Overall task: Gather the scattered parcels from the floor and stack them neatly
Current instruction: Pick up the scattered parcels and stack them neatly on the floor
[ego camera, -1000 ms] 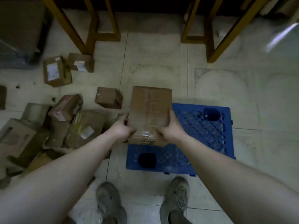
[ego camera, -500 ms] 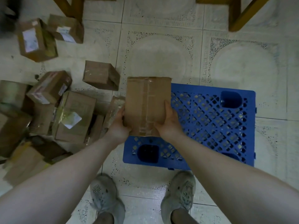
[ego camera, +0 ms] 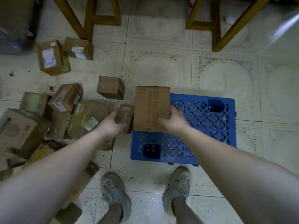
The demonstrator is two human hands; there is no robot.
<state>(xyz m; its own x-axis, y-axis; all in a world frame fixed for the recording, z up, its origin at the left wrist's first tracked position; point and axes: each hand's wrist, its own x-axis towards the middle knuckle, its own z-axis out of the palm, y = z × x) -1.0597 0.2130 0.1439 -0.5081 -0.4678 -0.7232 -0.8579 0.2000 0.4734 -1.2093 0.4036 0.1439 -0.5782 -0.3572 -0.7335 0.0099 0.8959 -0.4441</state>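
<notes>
One taped parcel [ego camera: 152,109] is standing on the near-left part of the single blue crate [ego camera: 202,126], which is lying flat on the tiled floor [ego camera: 161,70]. Your right grip [ego camera: 174,122] is resting against the parcel's right edge, thumb across its face, with the fingers loose and released rather than clenched. Your left grip [ego camera: 111,123] is hanging released just off the parcel's left side, in front of one small brown box [ego camera: 127,110] that is leaning beside the crate.

To your left at least nine more boxes are lying around. In the pile [ego camera: 64,113] they are overlapping, so you cannot count them exactly. Two labelled boxes [ego camera: 51,57] are touching each other farther off, and one plain box [ego camera: 110,87] is sitting alone. Two yellow wooden frames [ego camera: 90,18] are standing beyond them. Your two grey shoes [ego camera: 113,189] are planted just short of the crate.
</notes>
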